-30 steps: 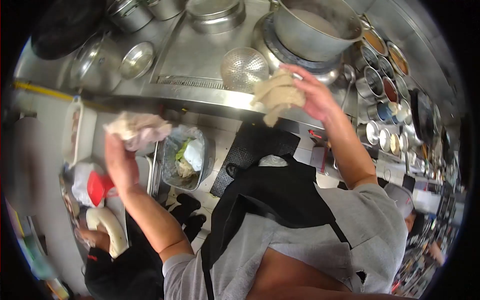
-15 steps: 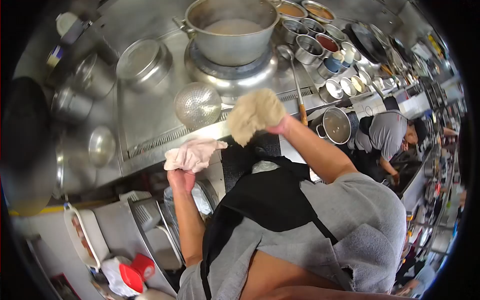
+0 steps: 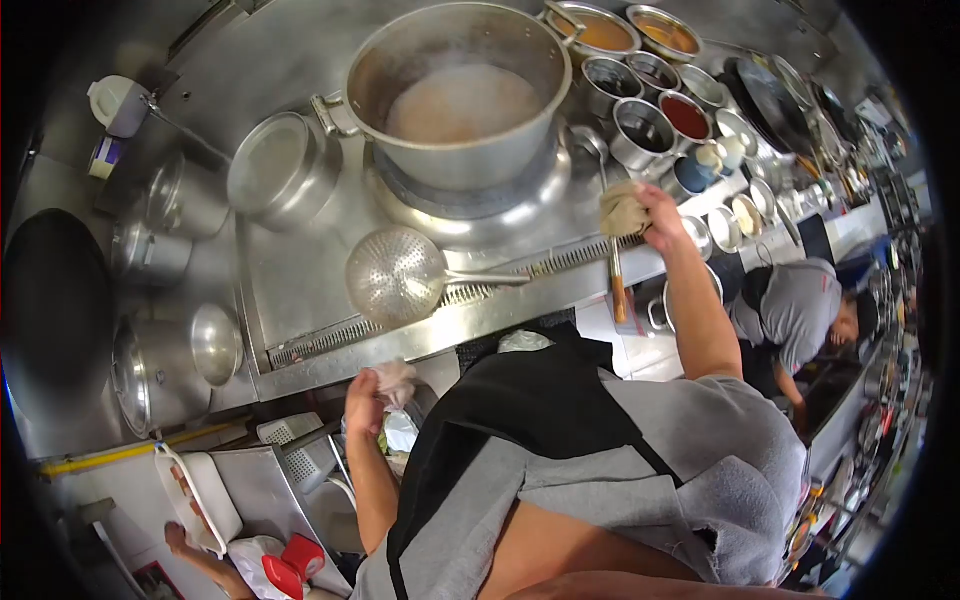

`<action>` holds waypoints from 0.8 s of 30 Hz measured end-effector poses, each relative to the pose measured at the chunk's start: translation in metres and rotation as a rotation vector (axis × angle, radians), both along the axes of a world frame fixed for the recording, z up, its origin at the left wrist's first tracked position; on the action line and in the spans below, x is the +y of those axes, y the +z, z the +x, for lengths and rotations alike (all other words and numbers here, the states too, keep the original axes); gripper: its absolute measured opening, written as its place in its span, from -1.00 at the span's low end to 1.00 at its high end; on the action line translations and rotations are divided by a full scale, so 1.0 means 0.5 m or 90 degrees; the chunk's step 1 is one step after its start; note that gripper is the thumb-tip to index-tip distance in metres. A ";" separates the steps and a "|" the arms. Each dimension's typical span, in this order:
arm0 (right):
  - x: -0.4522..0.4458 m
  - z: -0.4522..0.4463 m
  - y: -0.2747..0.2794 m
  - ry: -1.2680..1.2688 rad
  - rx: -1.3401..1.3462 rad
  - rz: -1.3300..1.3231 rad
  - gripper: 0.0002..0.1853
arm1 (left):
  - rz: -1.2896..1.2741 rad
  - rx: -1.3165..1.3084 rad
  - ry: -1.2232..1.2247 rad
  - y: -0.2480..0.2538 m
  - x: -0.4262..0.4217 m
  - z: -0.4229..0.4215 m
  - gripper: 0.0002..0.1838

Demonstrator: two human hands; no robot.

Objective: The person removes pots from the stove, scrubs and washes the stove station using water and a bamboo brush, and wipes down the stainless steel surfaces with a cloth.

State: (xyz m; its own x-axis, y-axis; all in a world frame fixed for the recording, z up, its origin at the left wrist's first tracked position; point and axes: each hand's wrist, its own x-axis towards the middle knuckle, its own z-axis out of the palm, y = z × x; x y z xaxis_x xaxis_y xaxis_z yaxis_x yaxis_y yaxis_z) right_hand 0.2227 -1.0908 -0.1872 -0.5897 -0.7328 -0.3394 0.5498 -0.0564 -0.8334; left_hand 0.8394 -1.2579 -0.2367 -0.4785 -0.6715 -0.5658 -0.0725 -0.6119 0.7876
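Note:
At the stove's front edge, my left hand (image 3: 364,403) is closed on a pale pink cloth (image 3: 396,378). My right hand (image 3: 661,217) grips a bunched tan cloth (image 3: 620,210) over the front right of the stove, above the handle of a long ladle (image 3: 616,270). A large steaming pot (image 3: 455,158) with two side handles sits on the round burner, holding a light brown liquid. Between my hands and the pot lies a perforated skimmer (image 3: 394,275), its handle pointing right.
Steel containers with dark and red contents (image 3: 686,117) crowd the stove's back right. A lidded steel pot (image 3: 280,165) stands left of the burner. One co-worker (image 3: 790,310) bends over at right; another person's arm (image 3: 210,562) reaches in at lower left beside a white tray (image 3: 205,500).
My right hand has moved right and up with the tan cloth, which is now bunched smaller. My left hand has lowered with the pink cloth. Another person's arm has appeared at lower left.

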 end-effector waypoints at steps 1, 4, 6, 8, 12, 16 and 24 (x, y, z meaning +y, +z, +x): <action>-0.029 -0.022 0.048 -0.015 -0.008 -0.041 -0.84 | -0.019 0.029 0.068 0.043 -0.021 -0.026 -0.71; -0.119 -0.140 0.096 -0.040 0.020 -0.166 -0.72 | -0.115 0.027 0.237 0.115 -0.115 -0.104 -0.59; -0.197 -0.198 0.156 -0.057 0.069 -0.222 -0.73 | -0.214 -0.013 0.286 0.167 -0.202 -0.184 -0.63; -0.275 -0.252 0.208 -0.048 0.105 -0.247 -0.75 | -0.316 0.016 0.217 0.226 -0.292 -0.251 -0.65; -0.408 -0.274 0.296 -0.013 0.189 -0.248 -0.74 | -0.437 0.026 0.215 0.370 -0.402 -0.475 -0.63; -0.497 -0.324 0.241 -0.090 0.333 -0.156 -0.77 | -0.567 0.006 0.267 0.339 -0.506 -0.607 -0.60; -0.556 -0.312 0.247 -0.302 0.673 -0.224 -0.55 | -0.637 -0.038 0.523 0.354 -0.497 -0.643 -0.63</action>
State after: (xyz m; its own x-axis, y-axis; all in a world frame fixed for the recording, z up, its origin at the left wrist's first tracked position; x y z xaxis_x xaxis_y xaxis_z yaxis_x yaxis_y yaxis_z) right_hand 0.0667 -1.3690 -0.0637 -0.6906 -0.3246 0.6463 -0.5298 -0.3811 -0.7576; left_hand 0.5178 -1.5064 -0.0595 0.2811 -0.8959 0.3440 -0.0091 0.3559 0.9345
